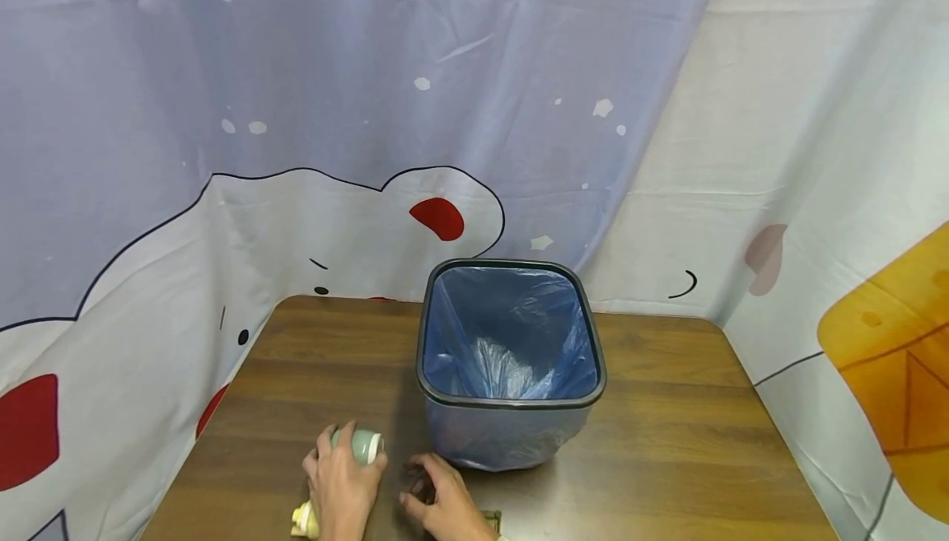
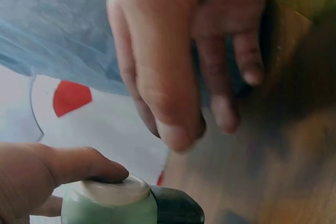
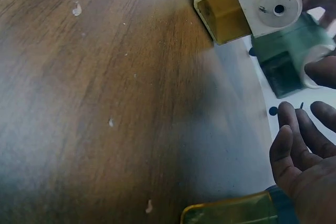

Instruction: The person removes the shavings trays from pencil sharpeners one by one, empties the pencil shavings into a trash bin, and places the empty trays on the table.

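My left hand (image 1: 343, 479) grips a green pencil sharpener (image 1: 365, 445) with a white round end, left of the bin. Its thumb presses the pale end of the green body in the left wrist view; a dark see-through drawer (image 3: 283, 74) shows in the right wrist view. Beside that hand, a yellow pencil sharpener (image 3: 223, 17) with an amber drawer and a holed white face rests on the table. My right hand (image 1: 445, 498) hovers close by, fingers loosely bent, holding nothing. Near its wrist lies a yellow-green see-through object (image 3: 231, 211), partly out of view.
A bin (image 1: 511, 434) lined with a thin plastic bag stands at the table's middle, just beyond my right hand. Small pale crumbs (image 3: 77, 9) dot the wooden table (image 1: 682, 442). A printed curtain (image 1: 334, 236) hangs along the back and sides.
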`<state>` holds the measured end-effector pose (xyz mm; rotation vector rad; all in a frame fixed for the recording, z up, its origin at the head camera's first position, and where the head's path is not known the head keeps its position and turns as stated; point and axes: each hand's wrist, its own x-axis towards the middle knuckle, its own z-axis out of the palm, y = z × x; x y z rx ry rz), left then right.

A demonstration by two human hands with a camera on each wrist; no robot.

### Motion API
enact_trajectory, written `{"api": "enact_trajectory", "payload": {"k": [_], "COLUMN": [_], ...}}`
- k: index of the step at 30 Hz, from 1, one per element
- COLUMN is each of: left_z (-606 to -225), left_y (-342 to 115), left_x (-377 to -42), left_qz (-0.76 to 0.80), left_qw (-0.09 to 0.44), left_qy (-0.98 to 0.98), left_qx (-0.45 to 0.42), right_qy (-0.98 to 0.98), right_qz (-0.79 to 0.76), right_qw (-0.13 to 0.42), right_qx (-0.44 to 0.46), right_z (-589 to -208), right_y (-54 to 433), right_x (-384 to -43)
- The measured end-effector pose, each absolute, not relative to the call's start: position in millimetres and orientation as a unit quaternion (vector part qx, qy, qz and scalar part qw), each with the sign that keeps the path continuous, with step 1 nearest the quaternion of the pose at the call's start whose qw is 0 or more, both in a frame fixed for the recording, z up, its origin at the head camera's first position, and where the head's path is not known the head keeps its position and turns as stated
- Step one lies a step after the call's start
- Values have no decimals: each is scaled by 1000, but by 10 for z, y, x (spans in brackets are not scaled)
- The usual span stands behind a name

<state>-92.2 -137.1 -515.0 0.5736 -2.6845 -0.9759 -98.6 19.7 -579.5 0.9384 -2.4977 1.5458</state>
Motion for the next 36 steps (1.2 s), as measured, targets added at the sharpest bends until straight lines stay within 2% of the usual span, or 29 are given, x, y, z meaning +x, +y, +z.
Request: {"api": "enact_trajectory", "payload": {"k": [4,7,10,16,24,32,36], "left_z": [-5052,-4985,-4929,-4833,-4758,-4746,-4753], "left_y": [-1329,-1305,-1295,-1266,-1213,-1267,-1271], "left_x": [-889,-863,-840,-801,-779,-790,-792], "left_qz": [-342,-347,-348,-355,-354,-362,-357], "left_qw": [114,100,83,65,89,38,32], "left_qy": [-915,-915,-917,-920,-923,-925,-928], "left_qx": [183,178,174,154,119,107,99], "right_qy": [-805,-800,-800,-823,-849,-842,-841], "right_qz": [525,544,547,507,478,492,490], "right_qw": [-6,-45,-61,-47,-25,9,30], "right_qx": [277,247,238,251,226,220,229], "right_z": [-5781,-5753,-5709,-5629,-5607,-5653,-5676], "right_y": [180,166,152,143,132,131,124], "right_x": [-981,-968,-950,-911,-902,-890,-876]}}
